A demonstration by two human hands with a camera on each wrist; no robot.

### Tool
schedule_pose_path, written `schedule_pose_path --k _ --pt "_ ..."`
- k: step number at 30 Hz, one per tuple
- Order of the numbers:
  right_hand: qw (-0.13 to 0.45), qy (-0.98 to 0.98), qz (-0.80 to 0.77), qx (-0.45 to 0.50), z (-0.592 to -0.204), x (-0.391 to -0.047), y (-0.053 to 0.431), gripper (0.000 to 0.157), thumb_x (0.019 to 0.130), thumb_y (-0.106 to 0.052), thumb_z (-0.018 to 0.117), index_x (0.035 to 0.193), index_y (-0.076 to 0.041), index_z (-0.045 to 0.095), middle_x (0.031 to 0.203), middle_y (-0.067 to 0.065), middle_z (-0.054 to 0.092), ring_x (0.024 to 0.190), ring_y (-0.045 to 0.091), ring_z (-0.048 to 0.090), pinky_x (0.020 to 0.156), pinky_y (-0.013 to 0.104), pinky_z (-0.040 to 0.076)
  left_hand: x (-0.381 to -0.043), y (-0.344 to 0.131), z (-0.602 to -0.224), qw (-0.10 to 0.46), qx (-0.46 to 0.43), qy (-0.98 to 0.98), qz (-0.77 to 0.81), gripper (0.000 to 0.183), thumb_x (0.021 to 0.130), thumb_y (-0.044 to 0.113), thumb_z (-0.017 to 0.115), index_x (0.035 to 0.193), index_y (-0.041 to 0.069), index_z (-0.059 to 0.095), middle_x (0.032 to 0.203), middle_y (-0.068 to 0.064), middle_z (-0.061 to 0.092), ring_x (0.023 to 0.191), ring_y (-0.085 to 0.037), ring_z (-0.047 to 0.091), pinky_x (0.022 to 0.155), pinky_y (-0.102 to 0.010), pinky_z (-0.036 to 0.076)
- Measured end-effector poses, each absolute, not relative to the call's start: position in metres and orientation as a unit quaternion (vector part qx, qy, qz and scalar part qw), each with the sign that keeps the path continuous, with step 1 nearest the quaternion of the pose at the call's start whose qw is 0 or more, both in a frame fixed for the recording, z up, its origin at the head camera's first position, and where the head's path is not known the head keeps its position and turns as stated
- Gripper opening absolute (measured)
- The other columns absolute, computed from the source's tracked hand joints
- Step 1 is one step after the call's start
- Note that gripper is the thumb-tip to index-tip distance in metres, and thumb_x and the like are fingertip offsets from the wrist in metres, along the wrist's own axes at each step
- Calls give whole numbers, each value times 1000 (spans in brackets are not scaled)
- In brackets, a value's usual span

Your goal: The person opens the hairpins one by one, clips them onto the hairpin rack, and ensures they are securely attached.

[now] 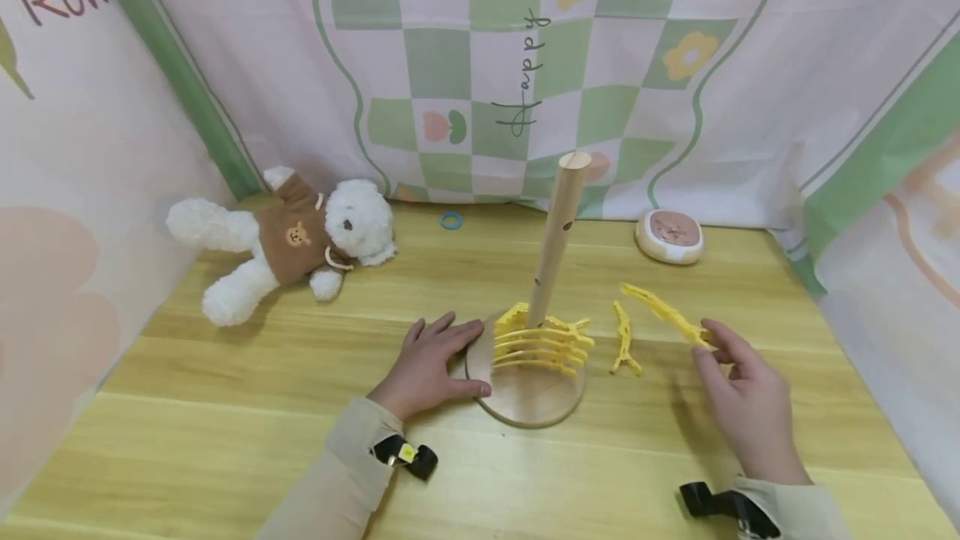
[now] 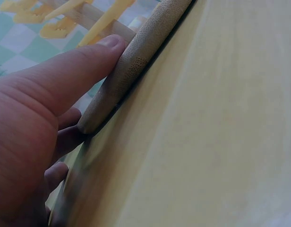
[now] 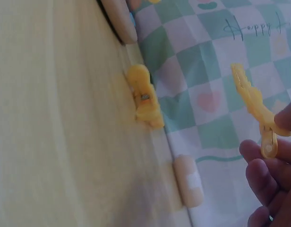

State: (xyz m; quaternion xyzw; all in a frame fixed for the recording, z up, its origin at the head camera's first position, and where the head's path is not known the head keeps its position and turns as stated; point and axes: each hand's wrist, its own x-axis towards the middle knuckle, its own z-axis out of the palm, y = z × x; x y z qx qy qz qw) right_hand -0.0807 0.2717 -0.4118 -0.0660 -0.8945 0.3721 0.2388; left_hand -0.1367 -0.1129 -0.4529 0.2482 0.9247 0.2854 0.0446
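Observation:
A round wooden base (image 1: 528, 407) carries an upright wooden post (image 1: 555, 240) that leans slightly in the head view. Several yellow hair clips (image 1: 536, 348) are bunched around the post's foot, above the base; how they are attached is hard to tell. My left hand (image 1: 435, 361) touches the base's left edge with straight, spread fingers, its thumb (image 2: 100, 54) against the rim. To the right, my right hand (image 1: 750, 398) pinches one end of a yellow hair clip (image 3: 252, 99) between thumb and fingers, held above the table. Another hair clip (image 1: 622, 338) lies between base and hand.
A white plush toy (image 1: 296, 240) in a brown top lies at the back left. Behind the post is a blue ring (image 1: 451, 220). A rounded white-and-pink device (image 1: 671, 236) sits at the back right. Patterned curtains (image 1: 442, 65) border the wooden table.

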Motion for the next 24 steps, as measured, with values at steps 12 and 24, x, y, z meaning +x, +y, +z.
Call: schedule_pose_path --k 12,24 --pt "286 -880 360 117 -387 -74 248 37 86 5 71 123 1 69 93 0 71 76 -10 53 72 10 39 -136 -113 -453 47 247 923 292 92 79 62 76 154 19 44 155 6 44 151 -28 24 121 -57 3" --pt "289 -873 335 206 -366 -76 233 41 80 11 75 120 1 70 84 -2 62 76 -1 46 48 15 34 -135 -112 -450 52 245 925 286 92 79 62 76 154 19 43 156 7 44 151 -28 24 122 -56 3"
